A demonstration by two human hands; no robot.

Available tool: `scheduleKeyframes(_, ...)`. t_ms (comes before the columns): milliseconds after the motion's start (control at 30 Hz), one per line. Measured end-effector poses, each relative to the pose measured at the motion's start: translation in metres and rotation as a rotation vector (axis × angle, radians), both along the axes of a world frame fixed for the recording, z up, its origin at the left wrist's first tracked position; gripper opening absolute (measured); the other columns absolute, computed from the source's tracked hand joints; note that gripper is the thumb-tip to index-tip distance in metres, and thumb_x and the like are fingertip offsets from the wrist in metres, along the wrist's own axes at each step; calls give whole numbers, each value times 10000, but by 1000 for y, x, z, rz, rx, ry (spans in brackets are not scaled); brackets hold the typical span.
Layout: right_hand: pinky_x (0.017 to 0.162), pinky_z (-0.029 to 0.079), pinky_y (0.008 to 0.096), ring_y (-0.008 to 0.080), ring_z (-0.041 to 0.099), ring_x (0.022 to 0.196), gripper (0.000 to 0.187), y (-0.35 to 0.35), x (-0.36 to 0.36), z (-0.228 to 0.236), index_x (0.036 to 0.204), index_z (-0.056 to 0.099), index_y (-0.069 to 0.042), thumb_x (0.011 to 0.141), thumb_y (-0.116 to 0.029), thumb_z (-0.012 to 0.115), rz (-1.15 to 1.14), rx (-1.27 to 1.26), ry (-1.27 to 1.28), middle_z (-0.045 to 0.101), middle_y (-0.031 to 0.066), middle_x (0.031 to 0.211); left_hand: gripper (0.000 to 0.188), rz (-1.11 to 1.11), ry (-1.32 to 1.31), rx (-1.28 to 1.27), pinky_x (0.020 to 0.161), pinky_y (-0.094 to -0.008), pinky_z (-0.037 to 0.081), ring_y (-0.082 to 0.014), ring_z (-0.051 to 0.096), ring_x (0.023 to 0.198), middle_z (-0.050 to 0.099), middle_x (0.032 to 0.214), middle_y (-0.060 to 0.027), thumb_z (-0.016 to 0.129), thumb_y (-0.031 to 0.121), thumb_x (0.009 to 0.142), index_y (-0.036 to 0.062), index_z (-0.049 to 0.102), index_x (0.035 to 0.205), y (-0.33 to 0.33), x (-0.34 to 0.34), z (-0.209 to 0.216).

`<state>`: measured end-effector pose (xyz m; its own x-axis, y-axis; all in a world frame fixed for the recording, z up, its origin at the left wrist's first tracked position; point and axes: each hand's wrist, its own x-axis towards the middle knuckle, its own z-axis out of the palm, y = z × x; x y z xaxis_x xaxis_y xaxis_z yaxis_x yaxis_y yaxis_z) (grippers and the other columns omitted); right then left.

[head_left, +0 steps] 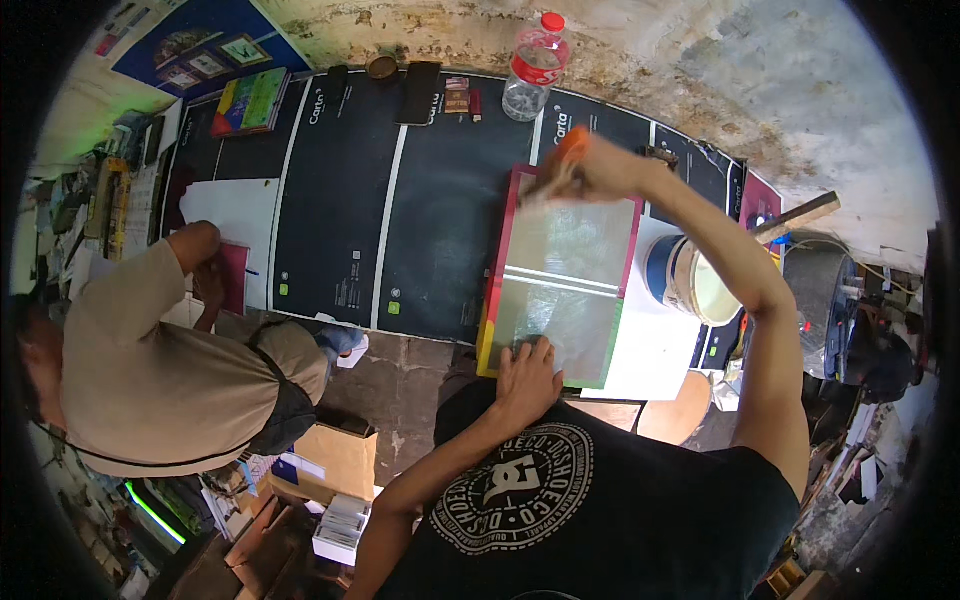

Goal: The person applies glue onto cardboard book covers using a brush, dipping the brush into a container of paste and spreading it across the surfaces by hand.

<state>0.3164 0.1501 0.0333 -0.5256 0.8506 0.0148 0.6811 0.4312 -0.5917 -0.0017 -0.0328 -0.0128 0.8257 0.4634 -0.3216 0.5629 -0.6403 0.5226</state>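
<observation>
A flat rectangular panel (570,245) lies before me. Its face is pale and shiny, crossed by two white stripes, and its edges are magenta, yellow and green. My left hand (530,383) rests on the near edge, fingers spread flat. Over the far end, my right hand (615,170) is closed round an orange-handled tool (573,143). The tool's lower end is smeared by motion and looks brush-like; I cannot tell whether it touches the panel. Right of the panel, a white bucket (684,275) of pale liquid tilts, partly behind my right forearm.
The table (440,240) is covered in black sheets. A white sheet (640,350) lies under the bucket; a wooden stick (800,217) juts beyond it. A red-capped bottle (535,75) stands at the back. Another person (170,340) works at the left, near a magenta item (234,275).
</observation>
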Motion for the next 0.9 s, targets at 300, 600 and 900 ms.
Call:
scheduleKeyframes(300,748,551,410,362,662,861,225,26,7,28,1021,713,-89,805,-152,690,-191,243,60,699,136,938,435,-13,-24,8,919,-497,386,-252,553,1112,554,1256,-80,647,320,884,18,632,1197,1,-1,2)
scheduleKeyframes(600,798,551,357,262,699,865,179,-34,76,-12,1008,735,-67,849,-148,748,-624,188,-136,730,101,935,443,-62,32,-118,961,-482,370,-262,543,1131,567,1221,-110,616,310,907,-17,634,1206,12,7,12)
scheduleKeyframes(900,688,533,376,231,675,721,242,-115,97,-55,941,735,-80,837,-290,796,-771,20,-20,698,146,855,367,-127,-29,26,898,-509,381,-278,589,1068,589,1190,-94,625,320,904,30,661,1127,10,7,6)
